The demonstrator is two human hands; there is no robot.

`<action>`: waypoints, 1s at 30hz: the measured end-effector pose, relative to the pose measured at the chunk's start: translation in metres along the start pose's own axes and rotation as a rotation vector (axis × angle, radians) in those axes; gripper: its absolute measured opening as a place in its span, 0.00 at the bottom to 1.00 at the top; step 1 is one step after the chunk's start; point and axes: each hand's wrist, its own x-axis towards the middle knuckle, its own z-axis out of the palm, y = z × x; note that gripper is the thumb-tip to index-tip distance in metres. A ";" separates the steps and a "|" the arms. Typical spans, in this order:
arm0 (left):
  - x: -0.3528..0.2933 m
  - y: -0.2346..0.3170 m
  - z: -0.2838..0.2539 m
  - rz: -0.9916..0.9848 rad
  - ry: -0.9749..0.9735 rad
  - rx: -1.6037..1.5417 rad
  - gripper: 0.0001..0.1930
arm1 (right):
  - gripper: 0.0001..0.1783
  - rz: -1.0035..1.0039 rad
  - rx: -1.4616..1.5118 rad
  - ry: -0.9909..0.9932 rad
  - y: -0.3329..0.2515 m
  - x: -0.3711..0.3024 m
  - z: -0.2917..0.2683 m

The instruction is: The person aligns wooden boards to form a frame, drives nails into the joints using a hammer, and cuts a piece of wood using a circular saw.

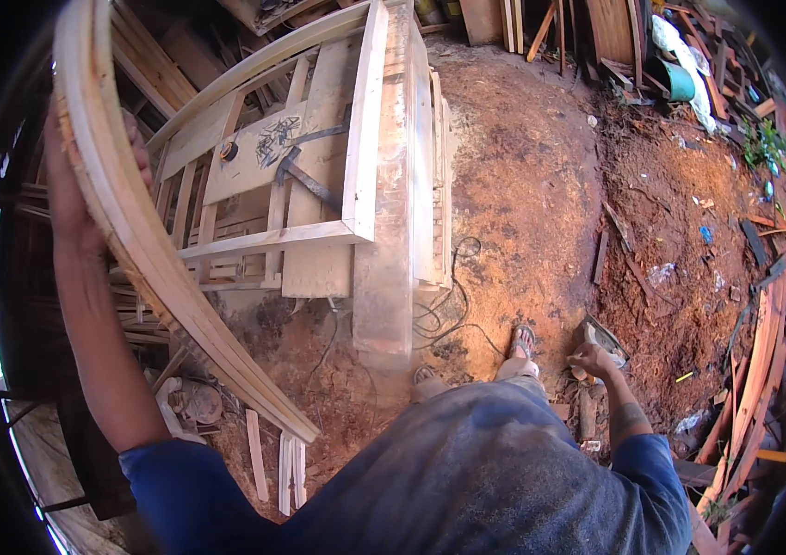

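Note:
My left hand (74,180) is closed around a bundle of long pale wooden boards (166,277). The boards stand tilted, running from the top left down to the lower middle. Low on the right, my right hand (596,359) hangs with its fingers curled; whether anything is in them cannot be made out. A grey tray-like object (607,342) on the ground shows just past that hand. Ahead of me is a pale wooden frame (365,120) on a workbench (383,296). Within the frame lie a hammer (308,182), a heap of nails (277,139) and a small round roll (228,151).
A dark cable (448,319) loops over the reddish dirt floor (522,176) near my feet. Short wooden strips (291,472) stand at the lower left. Scrap planks (754,388) and litter line the right side, with a green container (678,81) farther back.

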 end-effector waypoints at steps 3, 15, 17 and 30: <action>0.015 -0.064 0.006 -0.145 0.090 0.368 0.49 | 0.34 0.014 0.011 0.046 -0.005 -0.023 0.051; 0.040 -0.294 -0.037 0.221 -0.451 1.211 0.45 | 0.32 0.162 0.326 0.371 -0.152 -0.114 0.233; 0.049 -0.315 -0.038 0.284 -0.461 1.238 0.46 | 0.31 0.201 0.344 0.393 -0.157 -0.127 0.256; 0.040 -0.374 -0.029 0.458 -0.407 1.263 0.39 | 0.26 0.496 0.667 0.416 -0.132 -0.208 0.386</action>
